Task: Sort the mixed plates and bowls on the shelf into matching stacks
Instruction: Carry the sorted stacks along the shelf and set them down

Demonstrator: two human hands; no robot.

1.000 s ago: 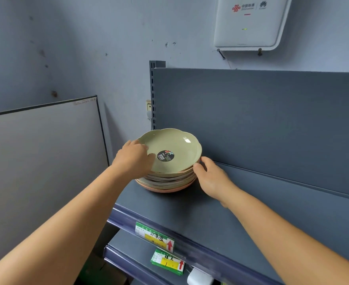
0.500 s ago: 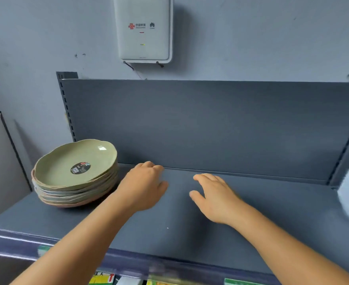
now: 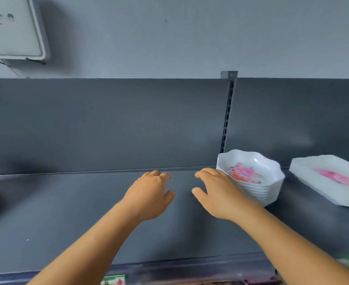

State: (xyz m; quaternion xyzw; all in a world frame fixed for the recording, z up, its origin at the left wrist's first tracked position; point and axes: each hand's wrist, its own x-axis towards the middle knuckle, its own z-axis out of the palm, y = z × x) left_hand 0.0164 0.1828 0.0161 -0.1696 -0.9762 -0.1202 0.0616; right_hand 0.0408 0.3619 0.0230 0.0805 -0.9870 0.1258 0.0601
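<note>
Shelf (image 3: 66,212): bowl stack (image 3: 251,177) at right, plates (image 3: 330,179) beyond. Right hand (image 3: 216,192) nearer, just beside the bowls; left hand (image 3: 151,194) further left. Both loosely spread, holding nothing.

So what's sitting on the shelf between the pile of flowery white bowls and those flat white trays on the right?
Nothing: in the head view only bare dark shelf separates the bowl stack from the tray stack.

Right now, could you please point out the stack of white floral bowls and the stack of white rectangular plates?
stack of white floral bowls (image 3: 249,173), head view, inside of the top bowl.
stack of white rectangular plates (image 3: 332,177), head view, top plate's face.
</note>
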